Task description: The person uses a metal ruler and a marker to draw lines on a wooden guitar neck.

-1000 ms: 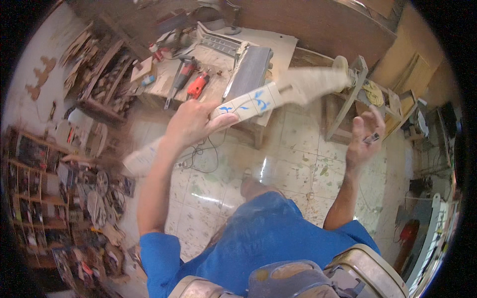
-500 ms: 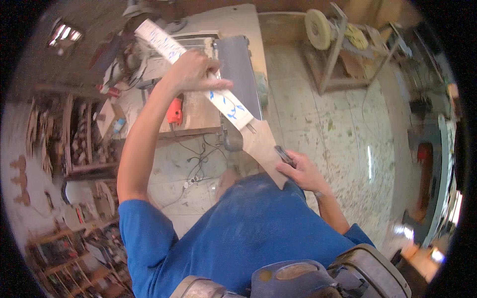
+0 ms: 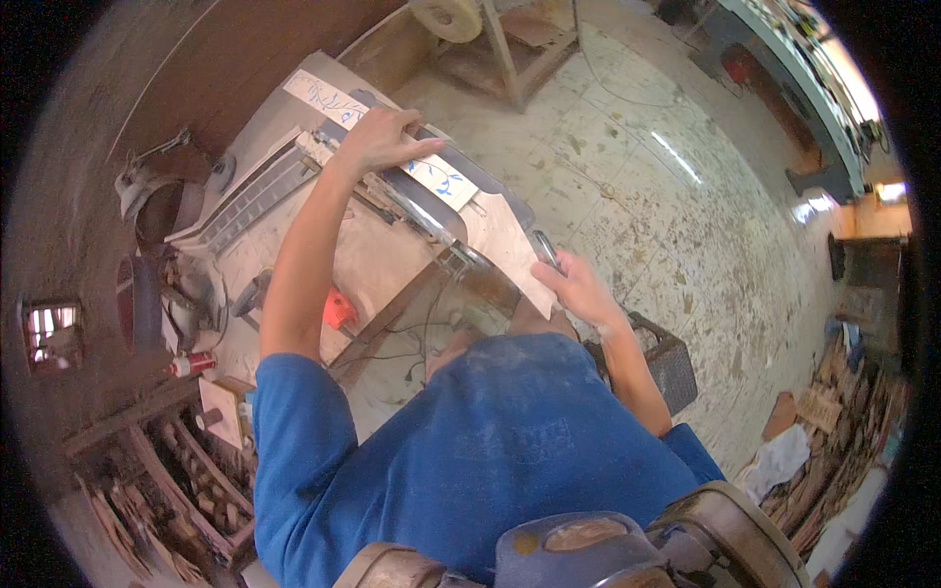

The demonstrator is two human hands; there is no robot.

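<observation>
A pale guitar neck [image 3: 453, 186], its long face marked with blue vine shapes, lies slantwise over the grey belt of a belt sander [image 3: 421, 208]. My left hand [image 3: 380, 142] lies across the middle of the neck, fingers curled over its far edge and thumb stretched along it. At the near end, my right hand [image 3: 576, 284] grips the bare wooden headstock [image 3: 505, 235], thumb on top. A dark, shiny small object [image 3: 546, 249] sticks up beside that thumb; its kind cannot be made out. The underside of the neck is hidden.
The sander stands by a wooden workbench [image 3: 377, 260] carrying an orange power tool [image 3: 339, 309]. Cables [image 3: 417, 338] hang below its edge. A dark ribbed box [image 3: 662, 363] sits on the floor by my right forearm. Wood offcuts [image 3: 833, 461] are piled at the right.
My view has turned, so the bench and sander appear rotated. The neck now lies along the sander belt rather than crossing past its near end. Both hands keep their hold.
</observation>
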